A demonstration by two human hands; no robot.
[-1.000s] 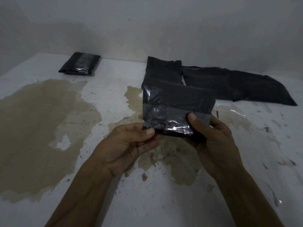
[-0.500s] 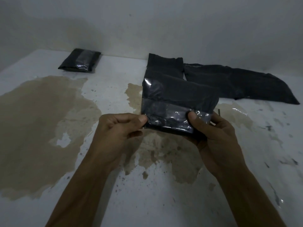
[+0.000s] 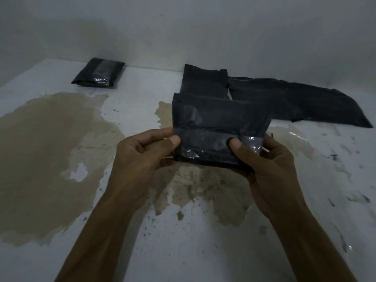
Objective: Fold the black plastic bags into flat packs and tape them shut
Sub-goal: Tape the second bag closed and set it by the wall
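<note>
Pack: folded black pack [image 3: 219,119] is judged light, soft, slippery under its tape band [image 3: 205,146]
Hands: left hand [image 3: 142,157] pinches its left edge; right hand [image 3: 262,159] grips its right end
Hold: best taken by the edges

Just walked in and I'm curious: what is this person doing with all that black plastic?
A person is folding black bags into flat packs and taping them. The left hand and right hand hold a folded pack above the stained table, with shiny clear tape across its lower part. A finished pack lies far left by the wall, and unfolded bags lie behind.
</note>
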